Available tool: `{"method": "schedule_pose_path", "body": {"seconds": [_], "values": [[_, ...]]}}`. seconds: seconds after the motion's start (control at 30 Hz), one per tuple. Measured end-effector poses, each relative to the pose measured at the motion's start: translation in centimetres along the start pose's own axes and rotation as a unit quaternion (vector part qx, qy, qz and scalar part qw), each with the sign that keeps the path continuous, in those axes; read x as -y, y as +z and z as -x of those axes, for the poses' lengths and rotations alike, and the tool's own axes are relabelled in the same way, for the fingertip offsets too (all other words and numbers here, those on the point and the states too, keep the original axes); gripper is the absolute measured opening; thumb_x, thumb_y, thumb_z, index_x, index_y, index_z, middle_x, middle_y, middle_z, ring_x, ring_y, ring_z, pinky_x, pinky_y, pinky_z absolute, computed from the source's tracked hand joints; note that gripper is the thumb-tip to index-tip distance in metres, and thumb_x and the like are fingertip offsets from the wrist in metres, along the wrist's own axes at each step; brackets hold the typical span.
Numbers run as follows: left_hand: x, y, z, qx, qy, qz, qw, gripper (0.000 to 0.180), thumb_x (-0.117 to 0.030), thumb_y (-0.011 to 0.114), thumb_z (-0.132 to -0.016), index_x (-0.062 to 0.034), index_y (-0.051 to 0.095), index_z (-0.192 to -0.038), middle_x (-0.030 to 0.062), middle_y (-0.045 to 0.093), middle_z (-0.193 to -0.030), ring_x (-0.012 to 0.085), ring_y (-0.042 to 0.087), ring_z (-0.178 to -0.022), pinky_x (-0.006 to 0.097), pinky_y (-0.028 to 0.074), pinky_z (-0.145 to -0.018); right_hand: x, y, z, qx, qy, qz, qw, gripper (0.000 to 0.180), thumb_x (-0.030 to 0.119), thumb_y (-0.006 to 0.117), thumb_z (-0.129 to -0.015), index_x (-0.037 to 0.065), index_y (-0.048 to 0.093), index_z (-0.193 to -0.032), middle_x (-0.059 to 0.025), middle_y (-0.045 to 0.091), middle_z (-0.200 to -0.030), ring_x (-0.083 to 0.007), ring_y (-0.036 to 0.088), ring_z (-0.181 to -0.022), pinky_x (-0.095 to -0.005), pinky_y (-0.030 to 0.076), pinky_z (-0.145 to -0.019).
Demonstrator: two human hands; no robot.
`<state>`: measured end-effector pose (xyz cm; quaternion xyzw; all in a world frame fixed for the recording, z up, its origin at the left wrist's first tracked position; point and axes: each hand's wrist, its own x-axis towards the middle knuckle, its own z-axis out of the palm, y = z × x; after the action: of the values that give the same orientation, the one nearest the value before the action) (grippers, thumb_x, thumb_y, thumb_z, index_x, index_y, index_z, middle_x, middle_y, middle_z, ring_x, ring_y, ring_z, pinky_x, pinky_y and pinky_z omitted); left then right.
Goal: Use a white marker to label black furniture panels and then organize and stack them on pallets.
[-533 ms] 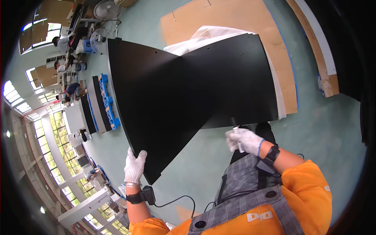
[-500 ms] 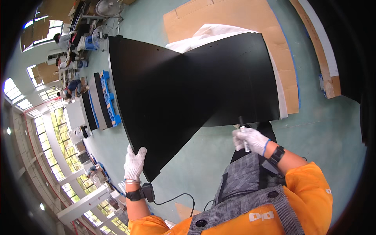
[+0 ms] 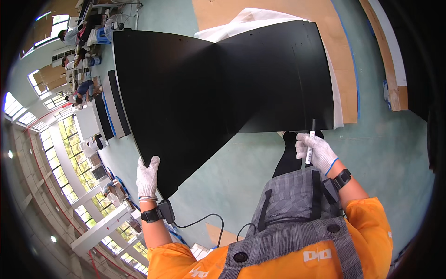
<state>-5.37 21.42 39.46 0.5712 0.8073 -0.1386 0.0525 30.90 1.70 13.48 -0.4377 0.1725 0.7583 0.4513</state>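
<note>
A large black panel (image 3: 186, 93) narrows at its middle, its left part slanting up toward me; I cannot tell whether it is one bent sheet or two overlapping. My left hand (image 3: 148, 176), in a white glove, is closed on the panel's left edge near the lower corner, thumb apart from the fingers. In my gloved right hand (image 3: 318, 151) is a white marker (image 3: 310, 149) with a black upper end, held upright just off the panel's near right edge.
White sheeting (image 3: 251, 21) and brown cardboard (image 3: 346, 88) lie under the panel's far and right sides. A long cardboard-edged stack (image 3: 390, 60) stands at the right. Farther left are another stack of panels (image 3: 116, 107), a fan (image 3: 114, 28) and people at work.
My right hand has moved rightward and up with the marker. The left hand and the panel have shifted up and left in view, along with the surroundings.
</note>
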Motion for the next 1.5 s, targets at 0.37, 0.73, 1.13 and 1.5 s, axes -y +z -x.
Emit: {"method": "schedule_pose_path", "body": {"seconds": [0.37, 0.73, 1.13, 1.5], "values": [[2.4, 0.6, -1.8, -0.004, -0.002, -0.035, 0.999, 0.088, -0.062, 0.049, -0.082, 0.0064, 0.033, -0.135, 0.0265, 0.043, -0.132, 0.0373, 0.042, -0.124, 0.039, 0.032, -0.103, 0.2, -0.6, -0.6, 0.009, 0.012, 0.003, 1.0, 0.025, 0.019, 0.054, -0.09, -0.002, 0.056, -0.105, -0.0111, 0.059, -0.085, -0.0193, 0.06, -0.072, -0.0332, 0.055, -0.062], [1.7, 0.6, -0.8, 0.002, -0.033, -0.057, 0.998, 0.086, -0.064, 0.044, -0.084, 0.0035, 0.032, -0.136, 0.0249, 0.042, -0.134, 0.0375, 0.04, -0.125, 0.039, 0.03, -0.104, 0.6, -0.6, -1.5, 0.023, 0.017, 0.018, 0.999, 0.026, 0.019, 0.052, -0.092, -0.002, 0.056, -0.106, -0.0098, 0.06, -0.084, -0.0189, 0.06, -0.072, -0.0322, 0.054, -0.063], [-0.4, -0.7, -0.6, 0.026, -0.018, 0.0, 1.0, 0.079, -0.061, 0.047, -0.084, 0.0035, 0.04, -0.129, 0.0241, 0.053, -0.122, 0.0373, 0.049, -0.116, 0.039, 0.038, -0.097, 1.2, 0.9, -2.2, 0.042, 0.07, 0.033, 0.996, 0.032, 0.025, 0.056, -0.09, -0.005, 0.057, -0.1, -0.0152, 0.06, -0.088, -0.0254, 0.062, -0.076, -0.037, 0.056, -0.068], [-3.2, -1.9, 1.1, 0.167, 0.02, 0.024, 0.985, 0.075, -0.048, 0.056, -0.078, -0.0094, 0.032, -0.138, 0.0193, 0.054, -0.123, 0.0346, 0.052, -0.113, 0.04, 0.036, -0.098, 4.5, 23.6, -0.4, 0.275, -0.019, 0.216, 0.937, 0.044, 0.029, 0.062, -0.085, 0.001, 0.054, -0.119, -0.0087, 0.051, -0.117, -0.0219, 0.05, -0.11, -0.0394, 0.042, -0.096]]}}
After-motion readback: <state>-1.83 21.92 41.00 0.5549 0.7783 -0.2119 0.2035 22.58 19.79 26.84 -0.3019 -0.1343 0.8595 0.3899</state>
